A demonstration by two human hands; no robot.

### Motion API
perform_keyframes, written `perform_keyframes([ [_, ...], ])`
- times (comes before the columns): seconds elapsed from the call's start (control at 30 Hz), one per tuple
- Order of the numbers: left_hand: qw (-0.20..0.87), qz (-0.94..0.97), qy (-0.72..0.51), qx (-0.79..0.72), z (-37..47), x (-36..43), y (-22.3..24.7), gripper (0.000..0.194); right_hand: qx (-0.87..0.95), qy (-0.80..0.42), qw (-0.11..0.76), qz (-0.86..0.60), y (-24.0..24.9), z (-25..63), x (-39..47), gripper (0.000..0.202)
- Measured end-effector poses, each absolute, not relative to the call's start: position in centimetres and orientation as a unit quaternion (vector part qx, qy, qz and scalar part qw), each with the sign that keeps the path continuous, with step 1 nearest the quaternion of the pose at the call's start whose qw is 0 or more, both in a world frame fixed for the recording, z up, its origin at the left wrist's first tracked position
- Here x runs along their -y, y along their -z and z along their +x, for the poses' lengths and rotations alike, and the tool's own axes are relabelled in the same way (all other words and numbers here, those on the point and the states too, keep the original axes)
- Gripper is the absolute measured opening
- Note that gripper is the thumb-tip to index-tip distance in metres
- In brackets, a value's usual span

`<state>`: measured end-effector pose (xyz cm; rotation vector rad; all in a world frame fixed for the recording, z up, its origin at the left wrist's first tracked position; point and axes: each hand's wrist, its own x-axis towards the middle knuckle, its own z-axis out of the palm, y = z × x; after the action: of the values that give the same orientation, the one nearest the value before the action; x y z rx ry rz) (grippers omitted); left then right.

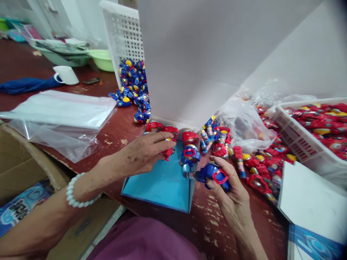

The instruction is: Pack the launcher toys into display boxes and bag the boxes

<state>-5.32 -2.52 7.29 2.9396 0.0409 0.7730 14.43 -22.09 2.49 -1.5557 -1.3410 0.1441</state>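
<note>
In front of me sits an open display box (pixel 157 184) with a light-blue inside and its tall white lid raised. My left hand (pixel 143 150) is inside the box, its fingers curled over a red plastic toy (pixel 168 153) at the back; they partly hide it. Other red toys (pixel 190 137) stand along the back of the box, and a blue toy (pixel 190 153) with a red square frame is in front of one. At the box's right edge my right hand (pixel 230 191) grips another blue toy (pixel 213 175) with a red square frame, its clear tube pointing left.
A white basket (pixel 124 32) spills blue toys at the back left. Red toys (pixel 260 173) and a full white basket (pixel 311 141) stand right, near a plastic bag (pixel 241 122). Clear plastic sleeves (pixel 62 112), a white mug (pixel 66 75) and a carton (pixel 27 155) are left. Folded boxes (pixel 311 198) lie right.
</note>
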Motion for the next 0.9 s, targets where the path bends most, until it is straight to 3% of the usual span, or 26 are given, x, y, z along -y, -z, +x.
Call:
perform_keyframes([
  [0.13, 0.079, 0.974, -0.208, 0.030, -3.9, 1.7, -7.7, 0.027, 0.577, -0.055, 0.507, -0.638, -2.7, 14.3, 21.9, 0.045],
  [0.6, 0.207, 0.953, -0.222, -0.018, -4.5, 0.7, -7.2, 0.017, 0.543, -0.056, 0.517, -0.660, -2.2, 14.6, 22.4, 0.044],
  [0.73, 0.142, 0.974, -0.171, -0.036, -3.8, 0.6, -5.9, 0.018, 0.557, -0.042, 0.508, -0.656, -2.5, 14.5, 22.2, 0.044],
  [0.9, -0.030, 0.986, -0.145, -0.071, -2.8, 1.9, -4.9, 0.039, 0.457, 0.006, 0.553, -0.697, -3.4, 14.1, 22.9, 0.049],
])
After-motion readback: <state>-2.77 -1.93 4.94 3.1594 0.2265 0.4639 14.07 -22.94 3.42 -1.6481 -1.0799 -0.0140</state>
